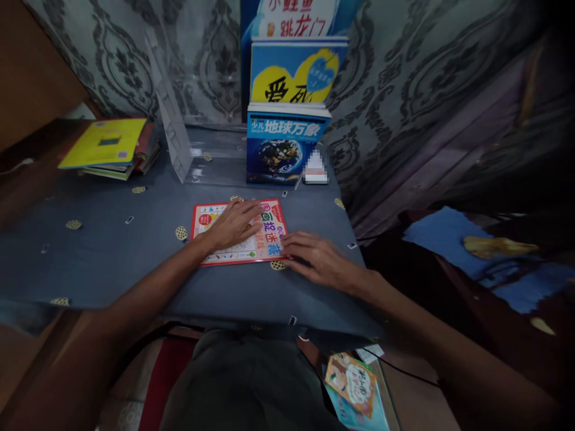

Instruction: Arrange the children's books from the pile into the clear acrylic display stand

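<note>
A red-bordered children's picture book (pixel 229 256) lies closed and flat on the cloth-covered table, its cover turned sideways to me. Across the middle of that cover rests my left hand (pixel 238 224), palm down with fingers stretched out. My right hand (pixel 314 257) is at the book's right edge, fingers extended and touching or just over the border; the thumb side is partly hidden. Behind the book stands a clear display rack (pixel 215 152), whose right side holds blue books, the front one an Earth book (pixel 287 149) showing a globe.
A stack of books with a yellow one (pixel 105 143) on top sits at the table's left back. A small white triangular object (pixel 315 167) stands beside the rack. More books (pixel 354 389) lie low at the right, below the table edge. A patterned curtain (pixel 395 78) hangs behind.
</note>
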A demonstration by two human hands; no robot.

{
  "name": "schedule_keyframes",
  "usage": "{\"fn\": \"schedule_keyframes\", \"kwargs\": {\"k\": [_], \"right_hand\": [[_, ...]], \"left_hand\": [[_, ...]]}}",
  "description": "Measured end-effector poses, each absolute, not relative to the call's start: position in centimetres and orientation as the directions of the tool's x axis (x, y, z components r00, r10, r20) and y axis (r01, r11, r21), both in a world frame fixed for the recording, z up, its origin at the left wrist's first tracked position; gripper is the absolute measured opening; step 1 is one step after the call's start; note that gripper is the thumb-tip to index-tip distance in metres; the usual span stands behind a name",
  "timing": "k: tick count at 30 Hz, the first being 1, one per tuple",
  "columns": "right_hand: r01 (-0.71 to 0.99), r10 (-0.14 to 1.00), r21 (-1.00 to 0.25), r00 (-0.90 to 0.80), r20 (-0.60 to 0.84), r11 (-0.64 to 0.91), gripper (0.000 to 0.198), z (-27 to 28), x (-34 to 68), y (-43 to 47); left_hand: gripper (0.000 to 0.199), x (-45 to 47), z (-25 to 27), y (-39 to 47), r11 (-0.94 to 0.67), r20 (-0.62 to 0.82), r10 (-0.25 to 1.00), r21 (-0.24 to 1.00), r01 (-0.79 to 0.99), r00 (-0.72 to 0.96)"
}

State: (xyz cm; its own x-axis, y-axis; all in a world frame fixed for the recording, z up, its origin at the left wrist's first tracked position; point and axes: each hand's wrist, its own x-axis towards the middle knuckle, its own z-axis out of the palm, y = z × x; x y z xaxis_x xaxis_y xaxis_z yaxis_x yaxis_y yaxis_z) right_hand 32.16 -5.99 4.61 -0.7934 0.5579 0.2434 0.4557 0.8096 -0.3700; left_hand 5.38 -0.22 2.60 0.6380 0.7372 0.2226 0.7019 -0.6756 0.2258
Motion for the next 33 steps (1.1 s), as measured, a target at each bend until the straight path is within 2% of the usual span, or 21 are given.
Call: {"fn": "schedule_keyframes", "kwargs": {"k": [4, 7, 10, 14, 18, 25, 29, 33], "right_hand": [[0.538, 0.589, -0.243, -0.767, 0.255, 0.807, 0.021, 4.0, 31.2, -7.9], [0.589, 0.610, -0.164, -0.747, 0.264, 0.792, 0.022, 3.9, 30.6, -8.7], [0.684, 0.682, -0.092, -0.689, 0.246, 0.724, 0.025, 4.1, 30.8, -8.6], [0.815, 0.809, -0.068, -0.556, 0.187, 0.576, 0.030, 4.5, 32.0, -6.9], [0.893, 0.890, -0.017, -0.445, 0.098, 0.449, 0.034, 4.9, 32.5, -4.1], [0.916, 0.914, -0.026, -0.396, 0.087, 0.400, 0.036, 5.5, 31.8, -0.9], [0.928, 0.917, -0.018, -0.365, 0.160, 0.372, 0.037, 4.4, 31.1, -1.4], [0.916, 0.903, -0.078, -0.368, 0.223, 0.393, 0.043, 2.8, 30.3, -3.3]], "left_hand": [[0.048, 5.1, 3.3, 0.3, -0.475, 0.173, 0.875, 0.124, 0.871, 0.453], [0.049, 5.2, 4.8, 0.0, -0.416, 0.119, 0.905, 0.045, 0.908, 0.408], [0.047, 5.5, 6.3, -0.9, -0.358, 0.072, 0.931, -0.002, 0.934, 0.357], [0.043, 5.7, 7.3, -1.7, -0.286, -0.033, 0.957, 0.010, 0.958, 0.287], [0.038, 6.2, 7.3, -2.1, -0.266, -0.094, 0.957, 0.090, 0.960, 0.274], [0.037, 6.9, 6.4, -2.4, -0.255, -0.068, 0.963, 0.093, 0.963, 0.261], [0.040, 7.0, 6.3, -2.6, -0.237, -0.062, 0.969, 0.048, 0.970, 0.240], [0.045, 7.5, 6.4, -3.2, -0.232, -0.069, 0.971, -0.019, 0.973, 0.230]]}}
